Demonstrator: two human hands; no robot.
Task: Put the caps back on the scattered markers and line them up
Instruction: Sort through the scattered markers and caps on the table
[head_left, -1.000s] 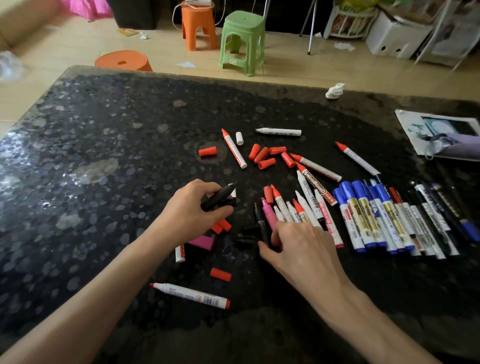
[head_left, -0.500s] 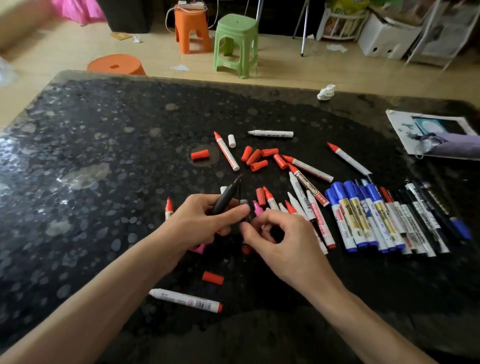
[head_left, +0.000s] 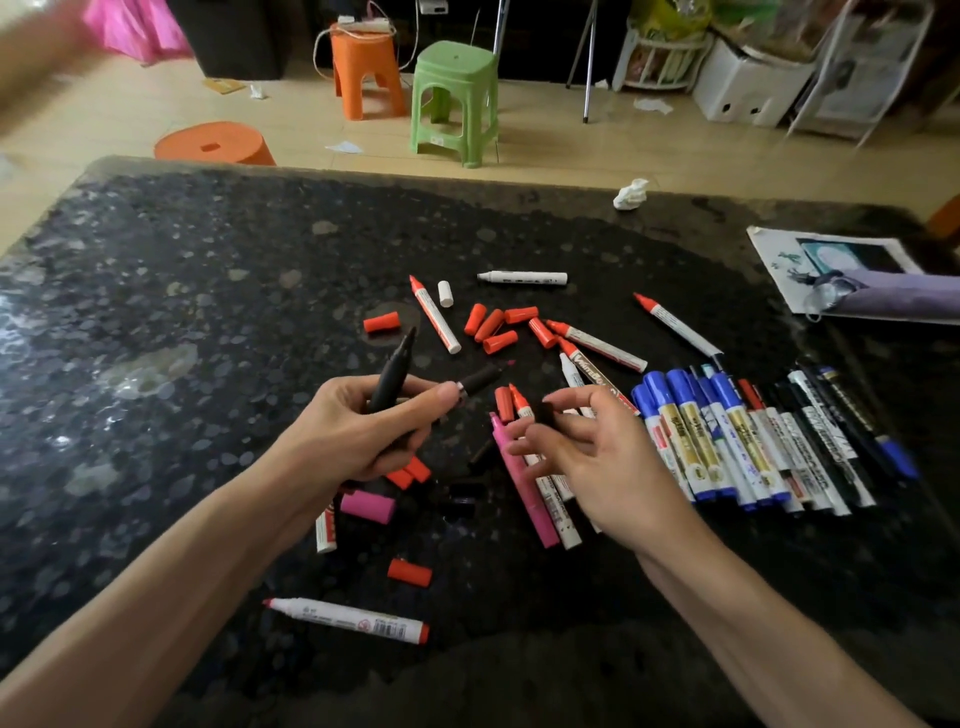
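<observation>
Nearest, uncapped red-tipped marker (head_left: 345, 621) and loose red cap (head_left: 409, 572) on desk (head_left: 182, 322). Next, left hand (head_left: 353, 436) grips black marker (head_left: 395, 371), tip pointing away. Beside it, right hand (head_left: 582, 457) slack, fingers spread, holding nothing, covering part of pink marker (head_left: 522, 486). Capped blue markers (head_left: 685, 431) rowed at right; scattered caps (head_left: 500, 342) beyond.

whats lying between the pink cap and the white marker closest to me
One loose red cap, lying on the black table; the head view shows it.
</observation>
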